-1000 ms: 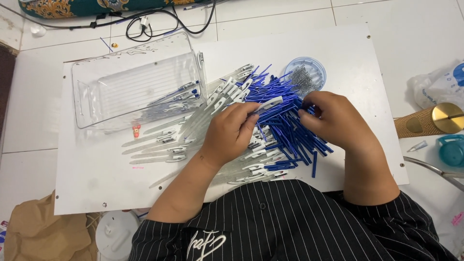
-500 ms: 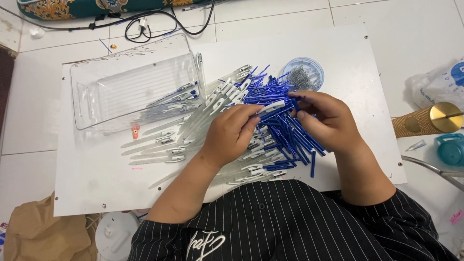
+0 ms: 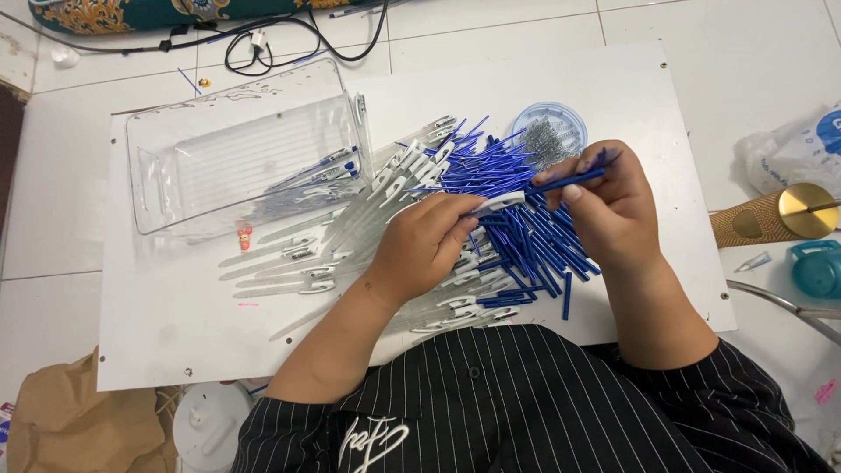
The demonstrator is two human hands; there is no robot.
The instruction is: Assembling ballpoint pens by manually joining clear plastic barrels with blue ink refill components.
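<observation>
On a white board [image 3: 175, 333] lies a heap of blue pen refills [image 3: 517, 228] beside several clear pen barrels with white clips [image 3: 350, 236]. My left hand [image 3: 429, 241] pinches a clear pen barrel [image 3: 499, 203] by its white clip end, just above the heap. My right hand [image 3: 609, 206] holds a blue refill [image 3: 569, 181] whose end meets that barrel. Both hands hover over the blue heap, a little apart from each other.
A clear plastic tray [image 3: 236, 162] with a few finished pens stands at the board's back left. A small round blue dish of springs [image 3: 549, 131] sits behind the heap. Black cables [image 3: 289, 39], a brown paper bag [image 3: 70, 425], a gold-topped cone [image 3: 780, 215] and a teal cup [image 3: 815, 267] surround the board.
My right hand has lifted from the blue heap with one refill and brought it to the barrel in my left hand, which has risen slightly.
</observation>
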